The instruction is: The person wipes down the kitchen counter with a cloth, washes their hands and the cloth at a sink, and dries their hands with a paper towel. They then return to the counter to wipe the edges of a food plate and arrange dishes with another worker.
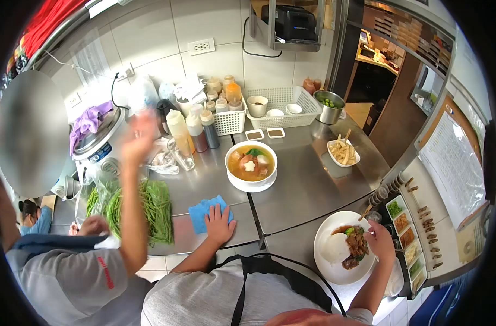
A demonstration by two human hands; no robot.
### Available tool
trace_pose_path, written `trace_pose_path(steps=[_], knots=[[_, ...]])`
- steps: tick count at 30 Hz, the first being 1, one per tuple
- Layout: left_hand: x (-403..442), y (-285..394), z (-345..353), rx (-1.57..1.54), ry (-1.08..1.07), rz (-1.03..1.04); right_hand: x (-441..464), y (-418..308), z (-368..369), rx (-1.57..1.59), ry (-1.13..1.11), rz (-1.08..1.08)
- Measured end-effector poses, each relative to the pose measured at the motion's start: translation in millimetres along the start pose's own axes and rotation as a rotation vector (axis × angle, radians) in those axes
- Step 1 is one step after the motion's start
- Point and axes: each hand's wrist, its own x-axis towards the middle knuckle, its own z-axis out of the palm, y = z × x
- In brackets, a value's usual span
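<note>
My left hand (219, 225) lies flat on a folded blue cloth (201, 212) on the steel counter, fingers spread. My right hand (379, 240) is over the right rim of a white plate (325, 271), its fingers bent close together; whatever they hold, if anything, is too small to make out. On that plate sit a mound of white rice (335, 248) and brown sauced meat with green vegetables (357, 247). Beyond my left hand stands a white bowl of orange soup (251, 164), topped with a pale star-shaped piece, on a white saucer (253, 187).
A co-worker's raised, blurred hand (138, 138) is at left, above bagged long green beans (153, 209). Squeeze bottles (195, 130), a white basket (299, 106), a steel pot (330, 113) and a bowl of fries (343, 153) stand behind. Topping trays (405, 236) line the right edge.
</note>
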Motion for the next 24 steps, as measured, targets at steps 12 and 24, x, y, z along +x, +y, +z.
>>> trace_pose_path(steps=[12, 24], knots=[[58.8, -7.7, -19.8, -0.368, -0.15, -0.267, -18.5, 12.9, 5.1, 0.055, -0.01, 0.072], [195.7, -24.1, 40.4, -1.506, -0.309, -0.504, -36.8, -4.2, -4.0, 0.008, 0.041, 0.202]])
